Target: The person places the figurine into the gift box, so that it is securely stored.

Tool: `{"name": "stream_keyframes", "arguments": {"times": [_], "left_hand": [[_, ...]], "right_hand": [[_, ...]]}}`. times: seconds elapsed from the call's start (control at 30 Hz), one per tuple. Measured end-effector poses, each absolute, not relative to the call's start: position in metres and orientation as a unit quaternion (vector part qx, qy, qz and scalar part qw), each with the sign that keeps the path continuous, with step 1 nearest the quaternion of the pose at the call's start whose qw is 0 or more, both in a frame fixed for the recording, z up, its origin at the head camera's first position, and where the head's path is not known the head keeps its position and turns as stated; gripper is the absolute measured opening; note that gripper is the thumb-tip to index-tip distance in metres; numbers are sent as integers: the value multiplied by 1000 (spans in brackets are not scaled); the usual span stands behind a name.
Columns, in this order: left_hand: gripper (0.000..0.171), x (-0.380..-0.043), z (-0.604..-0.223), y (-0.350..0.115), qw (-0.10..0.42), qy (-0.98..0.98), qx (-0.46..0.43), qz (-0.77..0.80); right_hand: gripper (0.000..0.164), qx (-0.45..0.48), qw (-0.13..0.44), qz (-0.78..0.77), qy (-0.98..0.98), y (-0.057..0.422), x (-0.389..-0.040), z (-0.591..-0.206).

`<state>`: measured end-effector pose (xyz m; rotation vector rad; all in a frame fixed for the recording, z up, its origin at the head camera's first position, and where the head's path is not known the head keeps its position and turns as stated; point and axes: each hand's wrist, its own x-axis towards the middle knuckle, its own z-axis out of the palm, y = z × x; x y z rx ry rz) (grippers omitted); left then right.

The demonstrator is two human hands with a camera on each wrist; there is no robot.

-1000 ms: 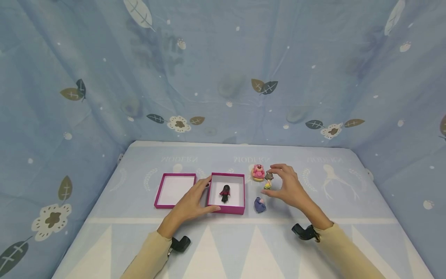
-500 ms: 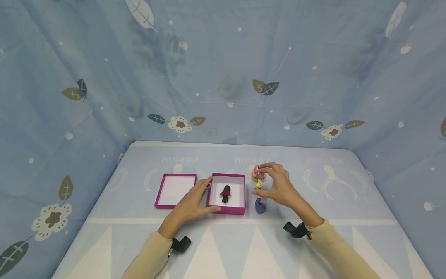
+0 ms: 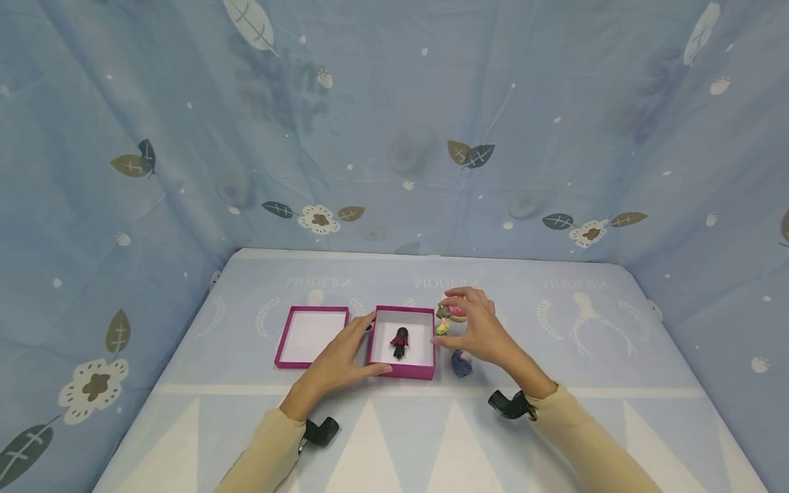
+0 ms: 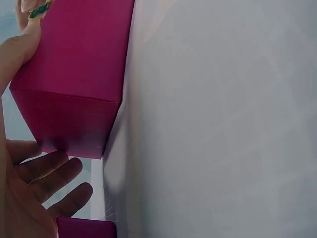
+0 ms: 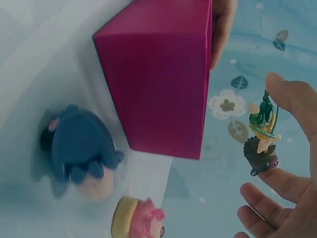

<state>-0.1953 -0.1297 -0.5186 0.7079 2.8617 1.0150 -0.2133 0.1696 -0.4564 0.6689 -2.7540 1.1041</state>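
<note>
Your left hand (image 3: pixel 339 359) grips magenta box (image 3: pixel 411 372) at left side, likely to steady it; your right hand (image 3: pixel 479 330) pinches green-and-yellow figurine (image 5: pixel 265 126) head to foot near box's right rim, probably for balance.

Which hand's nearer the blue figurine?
Right. The right hand hovers close by the blue figurine, holding a green-yellow figurine; the left hand is across the box, at its left side.

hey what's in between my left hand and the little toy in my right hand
The open pink box, with a dark figure lying inside it, sits between your left hand and the toy in your right hand. The head view shows this.
</note>
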Motion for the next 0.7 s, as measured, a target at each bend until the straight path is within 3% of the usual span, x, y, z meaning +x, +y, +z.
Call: {"name": "stream_keyframes", "arguments": {"times": [0.7], "left_hand": [[109,-195,-517,-128,19,919,223,325]], "right_hand": [[58,255,31,325,-910,140,-217,-478]]}}
